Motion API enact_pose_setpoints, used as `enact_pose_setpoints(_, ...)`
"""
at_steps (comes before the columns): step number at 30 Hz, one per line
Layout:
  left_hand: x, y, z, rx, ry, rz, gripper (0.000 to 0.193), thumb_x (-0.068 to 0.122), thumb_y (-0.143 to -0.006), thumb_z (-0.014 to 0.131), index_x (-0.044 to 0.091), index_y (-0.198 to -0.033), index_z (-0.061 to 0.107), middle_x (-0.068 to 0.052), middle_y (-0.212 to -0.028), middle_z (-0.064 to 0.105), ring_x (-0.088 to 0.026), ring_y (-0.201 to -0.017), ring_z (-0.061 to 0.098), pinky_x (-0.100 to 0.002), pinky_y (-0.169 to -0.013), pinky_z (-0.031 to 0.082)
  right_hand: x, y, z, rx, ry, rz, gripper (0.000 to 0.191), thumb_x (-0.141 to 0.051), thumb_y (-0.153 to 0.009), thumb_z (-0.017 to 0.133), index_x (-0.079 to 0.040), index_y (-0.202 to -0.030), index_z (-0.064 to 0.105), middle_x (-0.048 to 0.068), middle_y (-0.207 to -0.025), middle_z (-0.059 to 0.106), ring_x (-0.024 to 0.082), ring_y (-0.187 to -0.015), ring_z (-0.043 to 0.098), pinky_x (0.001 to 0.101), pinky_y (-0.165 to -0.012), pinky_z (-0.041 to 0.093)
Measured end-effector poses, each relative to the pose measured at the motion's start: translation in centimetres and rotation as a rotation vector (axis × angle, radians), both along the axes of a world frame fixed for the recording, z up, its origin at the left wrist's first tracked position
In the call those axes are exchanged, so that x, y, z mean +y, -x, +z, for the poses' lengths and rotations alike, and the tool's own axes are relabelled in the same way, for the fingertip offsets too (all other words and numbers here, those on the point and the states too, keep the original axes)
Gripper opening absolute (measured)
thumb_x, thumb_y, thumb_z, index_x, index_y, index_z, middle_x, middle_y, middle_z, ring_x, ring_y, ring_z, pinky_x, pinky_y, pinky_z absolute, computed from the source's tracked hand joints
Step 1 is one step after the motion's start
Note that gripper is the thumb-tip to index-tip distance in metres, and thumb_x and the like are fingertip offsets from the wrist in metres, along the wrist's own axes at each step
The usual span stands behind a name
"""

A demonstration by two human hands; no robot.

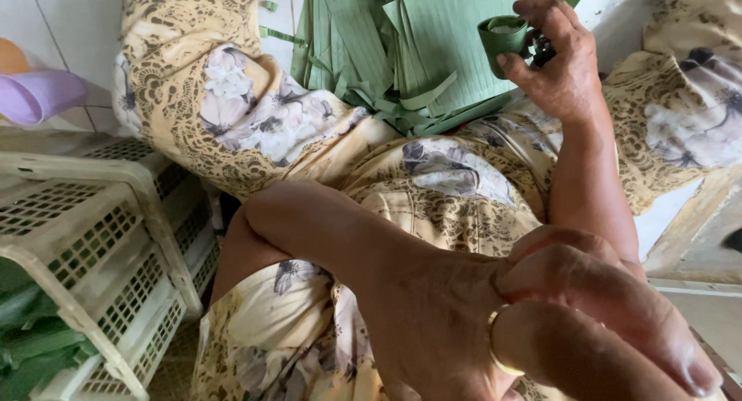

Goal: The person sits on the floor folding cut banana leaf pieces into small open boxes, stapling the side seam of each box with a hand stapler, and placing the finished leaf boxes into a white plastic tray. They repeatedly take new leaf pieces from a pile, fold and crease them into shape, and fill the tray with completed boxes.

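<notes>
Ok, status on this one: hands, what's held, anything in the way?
Right hand holds a small rolled green leaf cup. Left hand close to camera, empty, ring on. Cut leaf strips piled beyond the lap; nothing blocking.

Seen from above: right hand (560, 65) raised over a heap of cut green leaf strips (402, 53), fingers pinched around a small rolled green leaf cup (502, 36) with a dark object tucked just behind it. Left hand (495, 324) close to the lens, fingers curled, gold ring (495, 343) on one finger, forearm lying across a lap in floral yellow cloth (440, 192). At left, stacked white plastic crates (100, 246) holding green leaves, beside a lilac plastic vessel (39, 96).
</notes>
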State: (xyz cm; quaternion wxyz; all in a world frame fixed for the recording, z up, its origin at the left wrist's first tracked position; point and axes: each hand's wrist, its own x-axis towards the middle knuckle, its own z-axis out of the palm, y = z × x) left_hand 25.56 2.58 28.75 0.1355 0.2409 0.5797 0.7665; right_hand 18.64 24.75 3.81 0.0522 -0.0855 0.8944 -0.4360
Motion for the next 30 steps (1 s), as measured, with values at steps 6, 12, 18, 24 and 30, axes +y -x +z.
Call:
enact_pose_setpoints(6, -1.9, 0.7, -3.3, 0.203, -0.342, 0.259, 0.025, 0.011, -0.103, 0.051, 0.026, -0.086, 0.062, 0.005, -0.107, 0.073, -0.001, -0.101, 0.062, -0.044, -0.102, 0.044, 0.1, 0.0, -1.1, 0.106, -0.085, 0.058, 0.041, -0.005, -0.093, 0.085, 0.006, -0.124, 0.062, 0.016, -0.137, 0.064, 0.031, -0.118, 0.068, 0.0376, -0.1, 0.058)
enact_pose_setpoints(12, -3.4, 2.6, -6.0, 0.795, -0.236, 0.412, 0.026, 0.02, -0.103, 0.047, 0.02, -0.099, 0.073, 0.004, -0.11, 0.072, -0.004, -0.107, 0.064, -0.047, -0.103, 0.044, 0.2, 0.1, -1.3, 0.082, -0.054, 0.045, 0.04, -0.007, -0.094, 0.085, 0.007, -0.123, 0.061, 0.017, -0.14, 0.062, 0.031, -0.119, 0.068, 0.0391, -0.104, 0.059)
enact_pose_setpoints(18, -3.8, -0.8, -4.3, 0.399, -0.085, 0.083, 0.021, 0.015, -0.109, 0.051, 0.013, -0.119, 0.069, 0.002, -0.123, 0.072, -0.001, -0.116, 0.062, -0.041, -0.107, 0.04, 0.1, 0.3, -1.3, 0.1, -0.051, 0.045, 0.04, -0.004, -0.093, 0.085, 0.006, -0.122, 0.059, 0.015, -0.14, 0.062, 0.029, -0.117, 0.068, 0.0382, -0.103, 0.059)
enact_pose_setpoints(24, -4.9, 2.5, -5.4, 0.665, -0.18, 0.032, 0.012, 0.022, -0.105, 0.057, 0.024, -0.108, 0.068, 0.002, -0.118, 0.071, -0.001, -0.114, 0.06, -0.046, -0.109, 0.033, -0.2, 0.5, -1.9, 0.066, 0.046, -0.13, 0.041, -0.002, -0.095, 0.091, 0.003, -0.127, 0.065, 0.011, -0.126, 0.066, 0.019, -0.108, 0.066, 0.0325, -0.094, 0.056)
enact_pose_setpoints(30, -4.6, 3.1, -6.4, 0.712, -0.317, 0.372, 0.028, 0.007, -0.091, 0.054, 0.027, -0.106, 0.065, -0.003, -0.115, 0.069, -0.01, -0.111, 0.062, -0.046, -0.096, 0.048, -0.6, 1.1, -2.6, 0.006, 0.307, -0.184, 0.034, 0.001, -0.101, 0.086, 0.003, -0.128, 0.066, 0.001, -0.116, 0.07, 0.009, -0.107, 0.063, 0.0273, -0.099, 0.055)
